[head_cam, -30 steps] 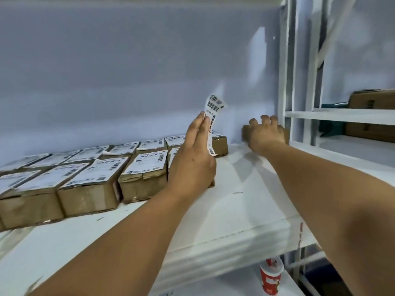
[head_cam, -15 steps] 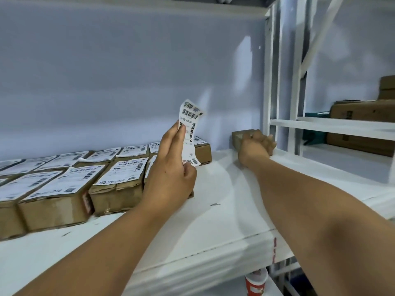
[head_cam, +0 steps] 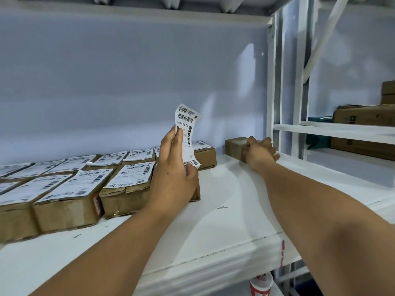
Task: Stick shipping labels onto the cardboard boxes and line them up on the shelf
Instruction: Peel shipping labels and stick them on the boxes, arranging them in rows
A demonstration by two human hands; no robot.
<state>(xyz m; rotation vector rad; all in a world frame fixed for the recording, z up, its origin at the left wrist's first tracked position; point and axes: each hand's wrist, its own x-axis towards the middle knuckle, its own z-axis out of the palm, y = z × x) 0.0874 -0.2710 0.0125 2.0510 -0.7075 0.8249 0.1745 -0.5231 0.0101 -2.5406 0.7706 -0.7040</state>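
Observation:
My left hand (head_cam: 174, 167) holds a curled white shipping label (head_cam: 187, 133) upright between fingers and thumb, above the boxes. My right hand (head_cam: 259, 153) grips a plain unlabelled cardboard box (head_cam: 235, 145) at the back right of the white shelf (head_cam: 224, 221). Two rows with several labelled cardboard boxes (head_cam: 128, 180) lie along the left of the shelf. The end box of the back row (head_cam: 206, 151) sits just left of the unlabelled one.
A white upright post (head_cam: 270, 82) bounds the shelf on the right. Beyond it a neighbouring shelf (head_cam: 342, 131) carries larger brown cartons (head_cam: 363, 116) and something teal. A red and white cup (head_cam: 260, 285) stands below the shelf's front edge.
My right hand's fingers have curled round the plain box at the back right. My left hand stays raised with the label. The view has shifted so things sit further left and lower.

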